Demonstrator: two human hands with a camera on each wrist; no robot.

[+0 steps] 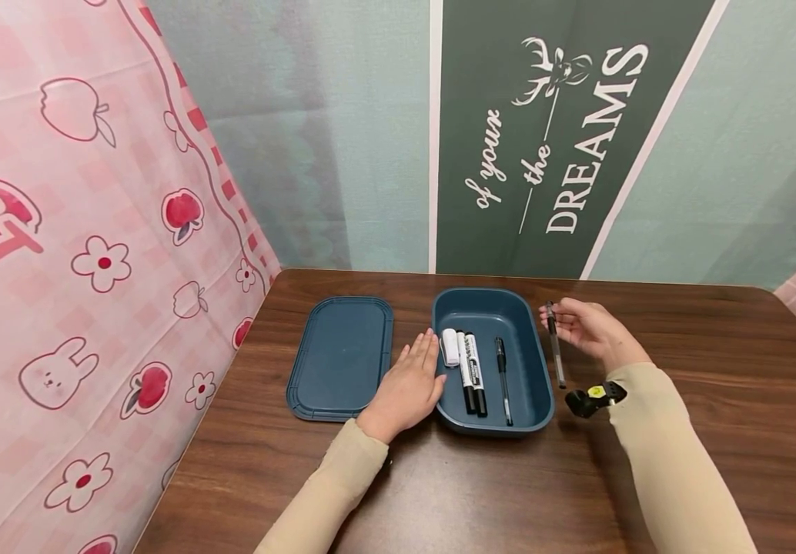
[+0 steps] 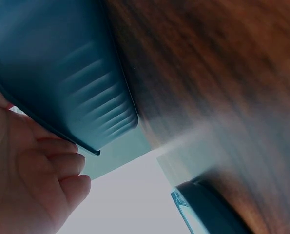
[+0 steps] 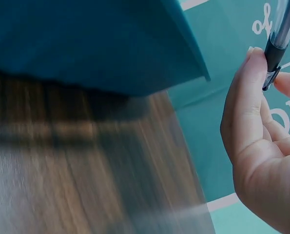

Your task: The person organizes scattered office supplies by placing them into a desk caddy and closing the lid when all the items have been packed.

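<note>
A dark blue box [image 1: 535, 369] stands open on the brown table [image 1: 717, 400]. In it lie two black-and-white markers [image 1: 472, 372], a white eraser [image 1: 450, 346] and a black pen [image 1: 502, 368]. My left hand [image 1: 408, 381] lies flat with straight fingers against the box's left wall [image 2: 86, 102]. My right hand [image 1: 588, 327] pinches a second black pen [image 1: 555, 342] by its upper end, just right of the box, tip hanging toward the table. In the right wrist view the fingers [image 3: 252, 97] pinch the pen [image 3: 276, 44].
The box's blue lid [image 1: 342, 355] lies flat on the table left of my left hand. A pink patterned cloth [image 1: 79, 254] hangs along the table's left edge. A green-and-grey backdrop [image 1: 543, 131] closes off the far edge.
</note>
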